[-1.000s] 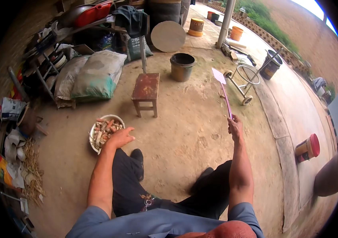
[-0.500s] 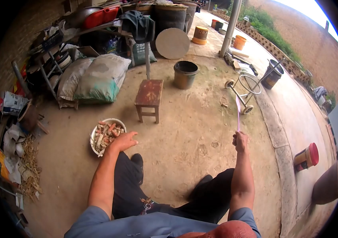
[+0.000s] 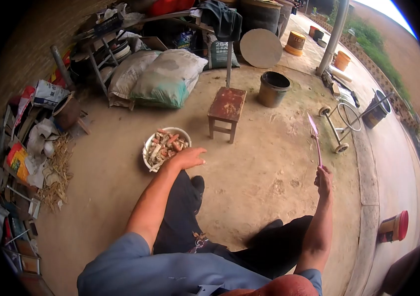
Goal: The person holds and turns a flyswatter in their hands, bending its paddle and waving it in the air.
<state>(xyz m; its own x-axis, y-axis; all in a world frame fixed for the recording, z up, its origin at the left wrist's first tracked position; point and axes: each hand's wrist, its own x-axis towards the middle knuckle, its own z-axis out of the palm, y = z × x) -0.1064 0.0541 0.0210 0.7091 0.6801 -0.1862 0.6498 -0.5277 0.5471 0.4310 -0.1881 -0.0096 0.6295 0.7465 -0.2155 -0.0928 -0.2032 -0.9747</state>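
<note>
My left hand (image 3: 189,159) reaches forward with fingers stretched out and nothing in them. It overlaps the lower right edge of a white basin (image 3: 189,135); contact is unclear. Heaped in the basin are pale and reddish-orange pieces (image 3: 166,145) whose kind I cannot make out. Out to the right, my right hand (image 3: 324,180) is closed around the lower end of a long thin pink stick (image 3: 317,145). Its far end widens into a flat, pale, pointed tip, aimed away from me.
A worn red wooden stool (image 3: 228,104) stands ahead, with a dark bucket (image 3: 272,91) behind it. A wheeled metal frame (image 3: 341,128) is at right. Full sacks (image 3: 165,74) lie at back left. Dry stalks (image 3: 57,172) and clutter line the left side. A red-lidded bucket (image 3: 392,228) sits at right.
The view has swung left, so the surroundings sit farther right. The pink stick now tilts more to the left at its tip. My left hand keeps its place by the basin.
</note>
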